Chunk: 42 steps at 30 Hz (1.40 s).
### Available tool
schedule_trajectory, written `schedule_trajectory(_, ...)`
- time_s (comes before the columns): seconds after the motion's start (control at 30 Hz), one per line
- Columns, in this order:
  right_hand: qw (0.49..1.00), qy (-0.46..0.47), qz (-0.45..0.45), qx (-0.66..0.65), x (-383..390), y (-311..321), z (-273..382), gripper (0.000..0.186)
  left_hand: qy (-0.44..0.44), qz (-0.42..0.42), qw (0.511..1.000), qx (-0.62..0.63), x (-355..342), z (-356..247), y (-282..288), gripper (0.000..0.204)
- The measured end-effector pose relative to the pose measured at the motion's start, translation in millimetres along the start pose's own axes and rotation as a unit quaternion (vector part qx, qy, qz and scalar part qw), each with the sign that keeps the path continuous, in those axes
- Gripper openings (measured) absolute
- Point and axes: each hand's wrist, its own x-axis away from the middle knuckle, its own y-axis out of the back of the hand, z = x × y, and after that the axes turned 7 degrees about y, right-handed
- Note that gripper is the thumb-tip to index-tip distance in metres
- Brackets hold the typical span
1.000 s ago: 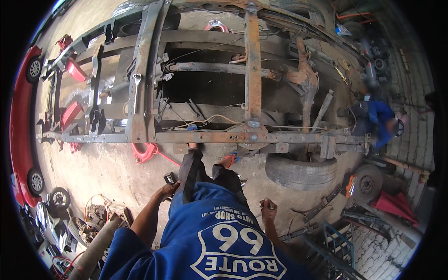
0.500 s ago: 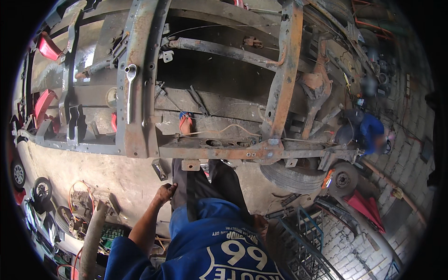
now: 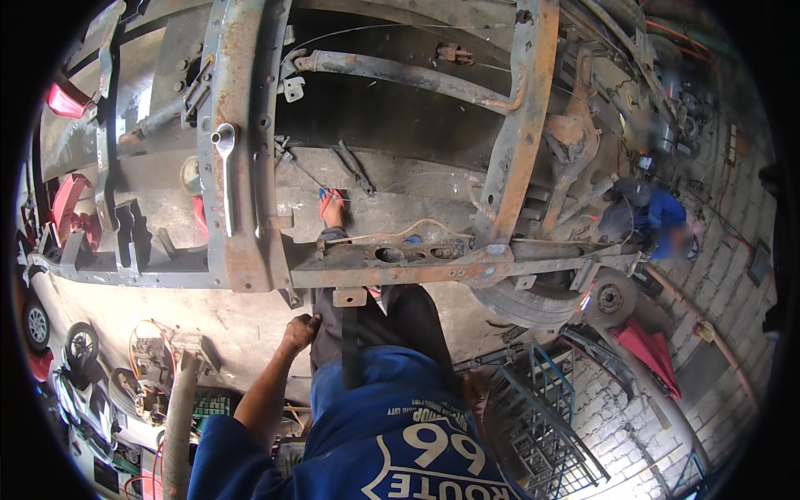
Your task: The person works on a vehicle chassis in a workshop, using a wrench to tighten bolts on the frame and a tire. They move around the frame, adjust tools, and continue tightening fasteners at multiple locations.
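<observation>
Left hand (image 3: 302, 332) on the near side of the near rail (image 3: 408, 275), just beside the dark trousers (image 3: 333, 333), with fingers curled most of the way in; cannot tell of anything held inside them. Right hand (image 3: 477, 390) also on the near side of the near rail, farther back from it, at the flank of the blue shirt (image 3: 358, 417), dim and partly hidden; cannot tell of the opening of its fingers or of any grip.

Beyond the near rail, toward its left part, a wide crossmember (image 3: 237, 83) with a ratchet wrench (image 3: 225, 179) lying along the top, handle end toward the near rail, round head away from it, well apart from both hands. On the near rail's near edge, a small bracket (image 3: 349, 297) with one hole. Just beyond the near rail, on the floor, a foot (image 3: 331, 208). Farther beyond, a long shaft (image 3: 408, 77). Joined to the near rail farther right, a rusty crossmember (image 3: 525, 117). Below the near rail's right part, a tyre (image 3: 525, 307). By its right end, a co-worker (image 3: 667, 217) in blue, bent low. On its near side, well left, a pale pipe (image 3: 179, 425).
</observation>
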Motion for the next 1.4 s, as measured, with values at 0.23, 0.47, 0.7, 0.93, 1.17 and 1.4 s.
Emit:
schedule_trajectory(0.23, 0.995, -0.048, -0.009, -0.088, -21.1, 2.0, 30.9, 0.020, -0.050, -0.026, 0.998, 0.013, -8.4, 11.1, -7.0, 0.041)
schedule_trajectory(0.47, 0.965, -0.118, -0.023, -0.231, -16.6, -15.8, -5.3, 0.019, -0.045, -0.055, 0.996, 0.051, -9.8, 9.7, -13.4, 0.032)
schedule_trajectory(0.7, 0.948, -0.078, -0.014, -0.309, -17.4, -32.6, -84.1, 0.020, -0.109, -0.121, 0.986, 0.017, 6.7, -2.9, -42.7, 0.033)
schedule_trajectory(0.93, 0.897, -0.107, -0.083, -0.422, -11.2, -23.6, -168.3, 0.021, -0.088, -0.133, 0.985, -0.062, 33.9, -56.4, -98.5, 0.037)
schedule_trajectory(1.17, 0.897, -0.083, -0.170, -0.400, 2.8, -32.0, -240.9, 0.022, -0.140, -0.117, 0.983, -0.029, 54.0, -98.8, -125.7, 0.031)
schedule_trajectory(1.4, 0.905, -0.101, -0.093, -0.403, 13.2, -51.8, -286.3, 0.024, -0.112, -0.160, 0.956, -0.217, 58.7, -108.4, -122.8, 0.025)
